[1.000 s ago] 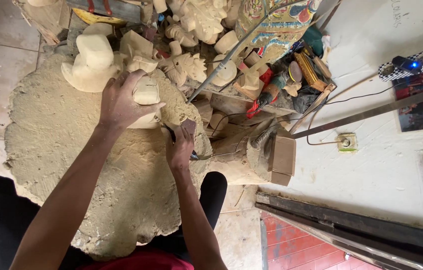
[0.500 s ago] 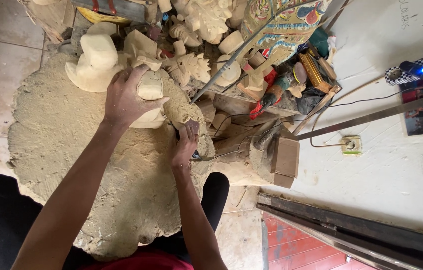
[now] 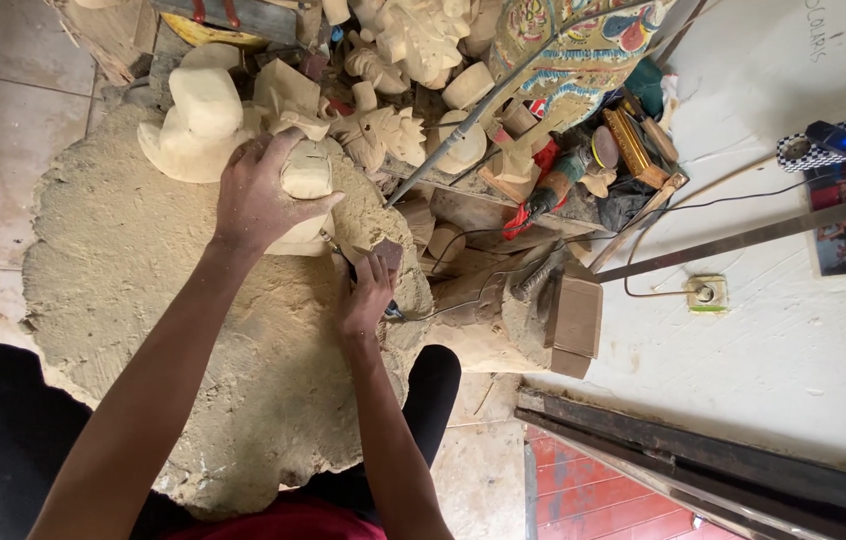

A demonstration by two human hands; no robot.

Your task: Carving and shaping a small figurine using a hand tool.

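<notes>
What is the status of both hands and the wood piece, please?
Left hand grips pale wood carving on sawdust-covered block. Right hand holds small tool at the carving's base. Loose carved pieces crowd just beyond.

Pale, rounded, unfinished carved wooden piece (image 3: 305, 180), upright on a sawdust-covered mound; small dark brown sanding block (image 3: 386, 253) just beside its lower right edge.

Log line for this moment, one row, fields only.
left hand: grips pale carved wood piece | right hand: holds small tool, type unclear | surface: sawdust-covered mat
</notes>
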